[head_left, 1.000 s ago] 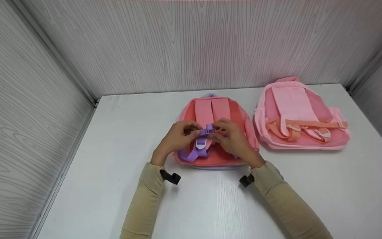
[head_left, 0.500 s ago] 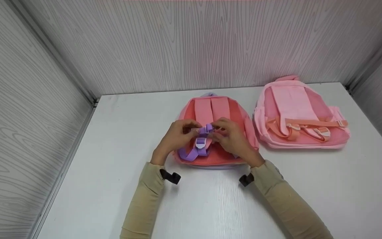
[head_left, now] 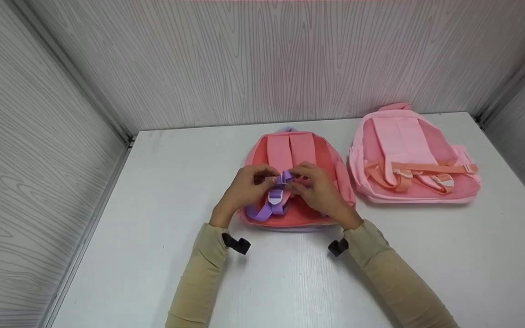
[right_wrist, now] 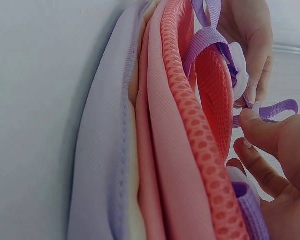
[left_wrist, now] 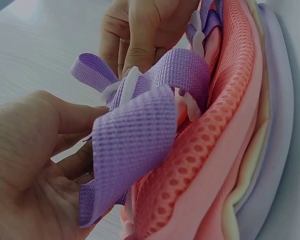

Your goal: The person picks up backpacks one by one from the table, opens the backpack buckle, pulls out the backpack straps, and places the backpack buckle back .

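Note:
A coral-pink backpack [head_left: 306, 214] lies on the table with its strap side up, two pink shoulder straps [head_left: 280, 150] running down its middle. Over it, my left hand [head_left: 248, 187] pinches a purple webbing strap [head_left: 279, 180] between thumb and fingers. My right hand [head_left: 321, 193] pinches the same strap from the other side, close to a small slider buckle [left_wrist: 130, 86]. A short loop of webbing [right_wrist: 282, 106] stands up there. Just below both hands, a white buckle [head_left: 275, 197] hangs on more purple webbing. The fingers hide part of the strap.
To the right lies a light pink backpack [head_left: 404, 136] with orange straps [head_left: 426, 169], close beside the coral one. The white table [head_left: 176, 182] ends at a grey wood-grain back wall [head_left: 244, 64]. Panels close in both sides.
My left hand has shifted slightly right, nearer my right hand, and the piece of strap between them has turned a little. The backpacks have stayed in place.

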Motion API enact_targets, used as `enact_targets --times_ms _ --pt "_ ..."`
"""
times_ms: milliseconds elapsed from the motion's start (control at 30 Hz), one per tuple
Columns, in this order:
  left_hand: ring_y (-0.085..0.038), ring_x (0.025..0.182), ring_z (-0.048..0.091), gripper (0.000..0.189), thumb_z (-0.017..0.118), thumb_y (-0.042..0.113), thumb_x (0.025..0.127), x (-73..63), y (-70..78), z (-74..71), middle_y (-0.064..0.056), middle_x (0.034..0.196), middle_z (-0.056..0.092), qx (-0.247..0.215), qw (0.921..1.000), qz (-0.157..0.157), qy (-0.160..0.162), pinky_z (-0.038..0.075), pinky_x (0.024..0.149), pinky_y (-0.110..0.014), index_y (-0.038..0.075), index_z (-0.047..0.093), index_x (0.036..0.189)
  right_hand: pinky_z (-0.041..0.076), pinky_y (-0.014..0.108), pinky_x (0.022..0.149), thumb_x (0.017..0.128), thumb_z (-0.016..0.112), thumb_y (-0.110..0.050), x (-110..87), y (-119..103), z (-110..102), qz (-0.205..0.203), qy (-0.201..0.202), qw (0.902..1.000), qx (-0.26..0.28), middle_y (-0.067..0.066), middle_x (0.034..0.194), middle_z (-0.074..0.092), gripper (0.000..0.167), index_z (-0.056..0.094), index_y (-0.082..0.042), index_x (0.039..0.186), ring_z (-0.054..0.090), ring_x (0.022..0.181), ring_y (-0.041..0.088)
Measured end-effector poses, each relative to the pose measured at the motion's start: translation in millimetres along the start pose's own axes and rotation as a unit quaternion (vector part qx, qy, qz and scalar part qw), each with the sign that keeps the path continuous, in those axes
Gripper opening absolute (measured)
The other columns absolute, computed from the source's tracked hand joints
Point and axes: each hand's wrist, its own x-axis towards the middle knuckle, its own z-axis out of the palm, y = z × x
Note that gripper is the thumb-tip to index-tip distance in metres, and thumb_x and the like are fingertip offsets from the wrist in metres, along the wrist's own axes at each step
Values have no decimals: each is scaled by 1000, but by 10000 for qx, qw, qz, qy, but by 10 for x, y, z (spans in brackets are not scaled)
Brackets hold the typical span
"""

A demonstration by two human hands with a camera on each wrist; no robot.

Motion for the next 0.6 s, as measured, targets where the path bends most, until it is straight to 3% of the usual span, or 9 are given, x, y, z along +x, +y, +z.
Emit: enact_targets --times_ms 600 --pt "-16 98 65 14 65 11 105 6 9 37 -2 110 75 70 10000 -13 54 54 92 -34 10 76 115 60 46 100 95 81 -8 -2 -20 11 123 -55 9998 142 8 112 72 27 80 -10 122 70 107 26"
